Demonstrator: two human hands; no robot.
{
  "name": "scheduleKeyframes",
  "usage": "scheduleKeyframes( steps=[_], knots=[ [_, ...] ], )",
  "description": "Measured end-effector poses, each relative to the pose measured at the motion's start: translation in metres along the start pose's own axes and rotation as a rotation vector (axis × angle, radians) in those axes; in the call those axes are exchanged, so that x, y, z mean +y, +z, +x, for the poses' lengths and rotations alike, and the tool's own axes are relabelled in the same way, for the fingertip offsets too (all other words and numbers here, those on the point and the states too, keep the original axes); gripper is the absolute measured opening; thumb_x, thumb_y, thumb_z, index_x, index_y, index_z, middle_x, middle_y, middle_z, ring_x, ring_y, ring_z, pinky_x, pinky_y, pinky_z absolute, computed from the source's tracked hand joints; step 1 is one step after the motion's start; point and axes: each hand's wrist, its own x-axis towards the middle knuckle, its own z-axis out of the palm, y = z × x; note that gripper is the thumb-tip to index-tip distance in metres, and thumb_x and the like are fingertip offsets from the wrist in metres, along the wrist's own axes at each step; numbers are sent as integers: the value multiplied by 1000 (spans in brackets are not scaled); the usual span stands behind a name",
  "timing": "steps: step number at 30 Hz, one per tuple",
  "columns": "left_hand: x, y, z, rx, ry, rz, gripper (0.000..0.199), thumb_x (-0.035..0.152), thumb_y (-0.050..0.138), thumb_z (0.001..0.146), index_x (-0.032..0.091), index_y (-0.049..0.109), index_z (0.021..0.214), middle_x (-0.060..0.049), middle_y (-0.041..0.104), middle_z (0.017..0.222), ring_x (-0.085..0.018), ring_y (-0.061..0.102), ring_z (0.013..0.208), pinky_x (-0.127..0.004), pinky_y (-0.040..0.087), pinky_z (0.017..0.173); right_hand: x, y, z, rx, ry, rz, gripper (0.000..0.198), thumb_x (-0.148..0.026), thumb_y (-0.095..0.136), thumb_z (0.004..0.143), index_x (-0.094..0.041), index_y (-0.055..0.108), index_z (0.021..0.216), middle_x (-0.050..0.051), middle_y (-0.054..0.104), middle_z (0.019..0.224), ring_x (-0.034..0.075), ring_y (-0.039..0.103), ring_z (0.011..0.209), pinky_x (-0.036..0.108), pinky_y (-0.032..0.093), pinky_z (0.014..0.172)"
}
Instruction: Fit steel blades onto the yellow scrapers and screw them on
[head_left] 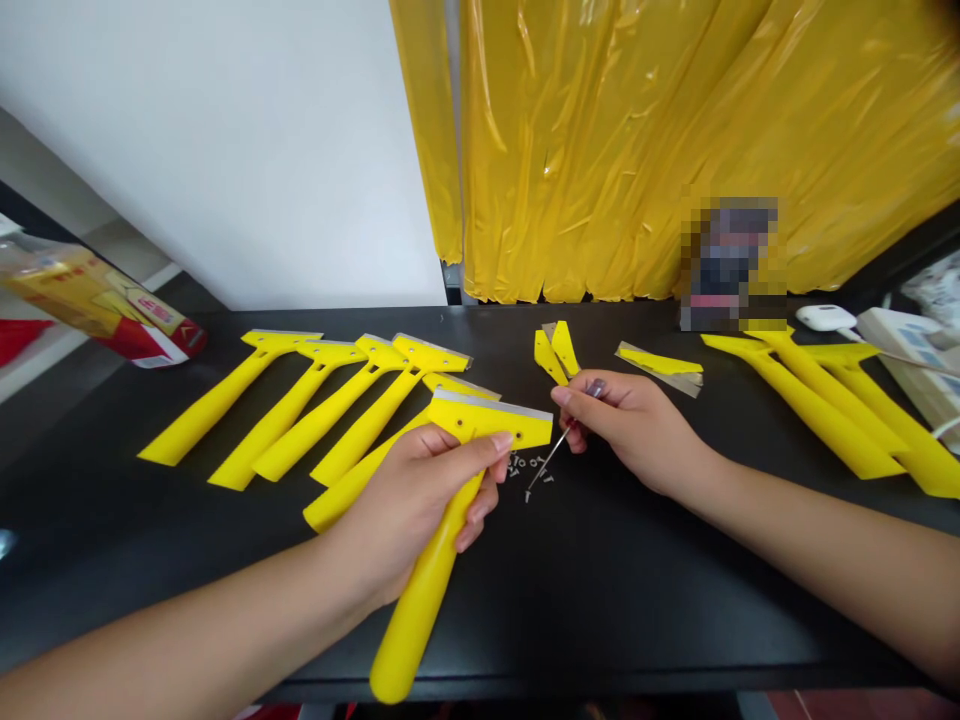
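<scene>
Gripped by the left hand (420, 490) above the black table (637, 590), a yellow scraper (450, 520) tilts; its neck is hidden by fingers. Right hand (630, 425) pinches a thin screwdriver (551, 458), handle mostly concealed, tip over tiny, indistinct screws (529, 466).

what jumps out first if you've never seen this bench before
The left hand grips a bright yellow scraper by its handle at centre, while the right hand holds a thin screwdriver over a few small screws. A row of finished scrapers fans out on the black table to the left, and yellow plastic sheeting hangs behind.
</scene>
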Motion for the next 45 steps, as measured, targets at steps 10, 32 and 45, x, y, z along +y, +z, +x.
scheduleKeyframes(
  steps=[10,32,45],
  knots=[
    [-2,-2,2,-7,2,-1,40,49,76,95,18,67,72,3,52,49,-6,40,38,-16,34,39,-2,1,-1,-25,33,-3,45,-60,86,86,-19,71,75,1,67,65,14,62,60,27,54,62],
    [-1,0,4,26,26,-33,38,48,72,94,19,67,70,1,54,51,-8,42,40,-19,35,40,-3,-1,-2,-1,-15,-22,45,-61,81,89,-21,69,74,1,66,71,15,63,58,31,55,61],
    [-1,-1,8,54,7,-9,40,49,76,92,19,66,68,1,52,51,-8,44,41,-19,36,40,-6,0,-3,22,-19,-17,47,-63,80,90,-21,67,74,0,64,71,13,62,60,30,56,63]
  ],
)
